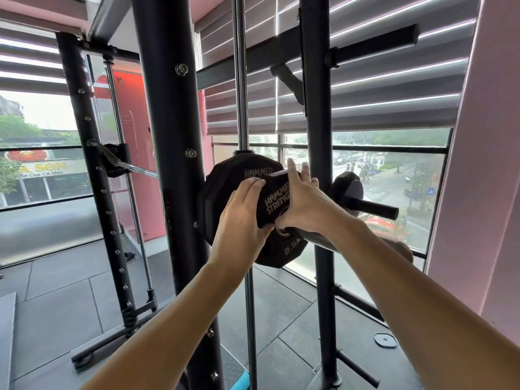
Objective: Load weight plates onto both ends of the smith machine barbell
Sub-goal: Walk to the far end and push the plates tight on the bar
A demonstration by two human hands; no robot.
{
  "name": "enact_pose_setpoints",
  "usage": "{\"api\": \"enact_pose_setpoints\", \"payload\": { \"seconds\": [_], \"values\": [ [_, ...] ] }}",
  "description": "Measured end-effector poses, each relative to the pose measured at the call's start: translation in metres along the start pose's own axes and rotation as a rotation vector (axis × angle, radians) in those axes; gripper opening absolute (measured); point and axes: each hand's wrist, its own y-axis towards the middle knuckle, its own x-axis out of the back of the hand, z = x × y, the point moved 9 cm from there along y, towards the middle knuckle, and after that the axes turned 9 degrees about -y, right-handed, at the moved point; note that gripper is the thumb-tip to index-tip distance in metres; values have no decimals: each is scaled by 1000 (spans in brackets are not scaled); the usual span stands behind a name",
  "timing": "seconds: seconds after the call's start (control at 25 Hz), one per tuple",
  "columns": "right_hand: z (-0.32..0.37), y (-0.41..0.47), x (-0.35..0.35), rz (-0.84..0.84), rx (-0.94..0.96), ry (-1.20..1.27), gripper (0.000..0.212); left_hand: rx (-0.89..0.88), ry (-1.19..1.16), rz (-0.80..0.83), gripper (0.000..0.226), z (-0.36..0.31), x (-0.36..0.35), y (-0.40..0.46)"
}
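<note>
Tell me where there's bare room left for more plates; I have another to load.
The bar sleeve is bare from the small plate to its near end, under the right forearm. The peg behind is free beyond its one plate. It is crowded at the small plate, where both hands grip it against the big plate.

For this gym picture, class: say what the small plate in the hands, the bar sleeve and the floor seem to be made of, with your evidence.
Small plate: probably rubber-coated, matte black with raised lettering.
Bar sleeve: likely metal, smooth with a dull sheen.
Floor: seemingly rubber tiles, dark grey, matte, with visible seams.
</note>
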Motion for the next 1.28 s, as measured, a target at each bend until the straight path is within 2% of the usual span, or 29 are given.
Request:
{"api": "enact_pose_setpoints", "payload": {
  "seconds": [0.12, 0.2, 0.32, 0.48, 0.56, 0.64, 0.76, 0.88, 1.08, 1.28],
  "values": [
    [-1, 5, -7, 5, -1, -4, 153, -2, 46, -3, 80, 2, -1, 4],
    [0, 10, -9, 11, -12, -2, 160, -31, 165, -23, 78, 2, 3, 7],
    [-1, 17, -12, 13, -48, -19, 163, -74, 300, -21, 77, 8, 10, 16],
    [-4, 27, -15, 20, -71, -5, 163, -70, 317, 80, 73, 27, 10, 30],
    [-3, 31, -16, 21, -80, 7, 164, -27, 260, 106, 78, 35, 12, 36],
    [-3, 35, -18, 17, -86, 8, 164, 89, 61, 116, 78, 48, 17, 45],
    [-1, 43, -21, 16, -98, 10, 164, 180, -183, 91, 47, 70, 22, 65],
    [8, 56, -26, 41, -124, 39, 163, 176, -239, 27, 34, 85, 24, 68],
    [8, 63, -28, 37, -139, 62, 164, 65, -282, -50, 33, 89, 22, 64],
    [5, 60, -28, 15, -144, 95, 159, 43, -286, -65, 32, 88, 23, 64]
  ]
}}
